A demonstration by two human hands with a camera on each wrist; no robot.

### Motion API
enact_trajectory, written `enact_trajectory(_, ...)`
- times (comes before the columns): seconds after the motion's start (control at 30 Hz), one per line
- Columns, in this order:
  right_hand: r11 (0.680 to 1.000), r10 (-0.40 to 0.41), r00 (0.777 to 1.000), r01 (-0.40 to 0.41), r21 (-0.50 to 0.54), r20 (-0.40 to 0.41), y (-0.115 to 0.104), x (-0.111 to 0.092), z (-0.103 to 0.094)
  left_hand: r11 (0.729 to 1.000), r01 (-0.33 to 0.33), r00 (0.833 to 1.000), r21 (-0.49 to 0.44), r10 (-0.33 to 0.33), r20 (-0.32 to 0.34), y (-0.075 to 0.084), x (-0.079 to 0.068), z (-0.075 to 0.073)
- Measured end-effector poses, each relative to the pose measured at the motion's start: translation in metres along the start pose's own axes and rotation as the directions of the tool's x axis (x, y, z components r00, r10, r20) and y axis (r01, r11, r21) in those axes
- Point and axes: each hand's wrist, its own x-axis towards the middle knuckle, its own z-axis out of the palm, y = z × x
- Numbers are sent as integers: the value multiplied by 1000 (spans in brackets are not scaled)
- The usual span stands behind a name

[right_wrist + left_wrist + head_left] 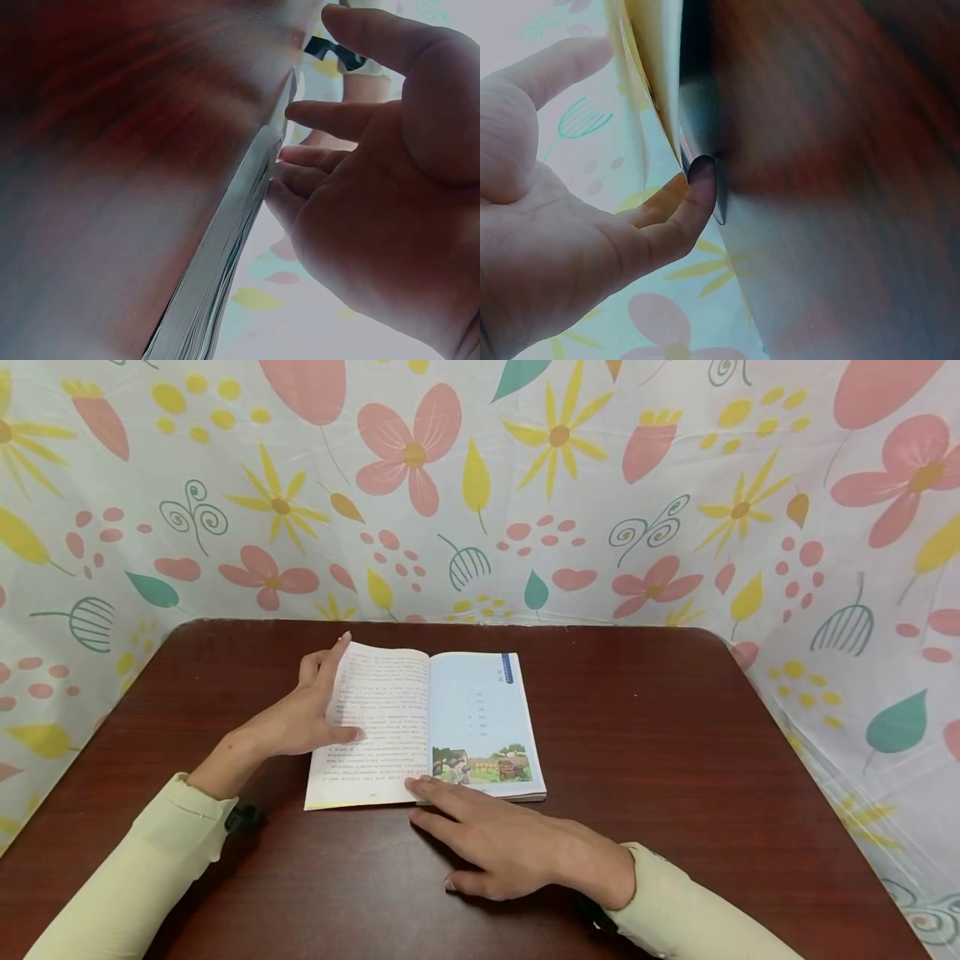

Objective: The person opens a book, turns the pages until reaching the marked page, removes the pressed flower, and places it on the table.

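Observation:
An open book point(480, 710) lies on the table. Its left page point(382, 702) carries dense lines of text. The right page is pale blue, with short text lines and a coloured village picture along its bottom. My left hand point(307, 710) grips the book's left side, thumb over the page and the other fingers along the outer edge. In the left wrist view, curled fingertips meet the lifted page edge point(660, 82). My right hand point(502, 839) rests flat at the bottom edge near the spine, fingers extended. The right wrist view shows the thick page block point(214, 270) beside those fingers.
The dark red-brown wooden table point(675, 760) extends around the book. Behind and beside it hangs a white cloth point(480, 485) printed with flowers and leaves. A black wrist strap point(243, 817) shows under the left sleeve cuff.

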Motion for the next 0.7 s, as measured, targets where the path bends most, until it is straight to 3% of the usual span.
enact_trajectory(0.27,1000,2,1000,-1,-11,5,0,0,1,995,4,1000,105,-6,26,2,-2,1)
enact_trajectory(0.5,1000,-5,1000,5,-30,11,0,0,1,996,-9,998,88,3,60,0,-2,4)
enact_trajectory(0.7,999,-2,1000,2,-42,10,-1,0,1,990,-84,993,117,73,94,-1,-3,4)
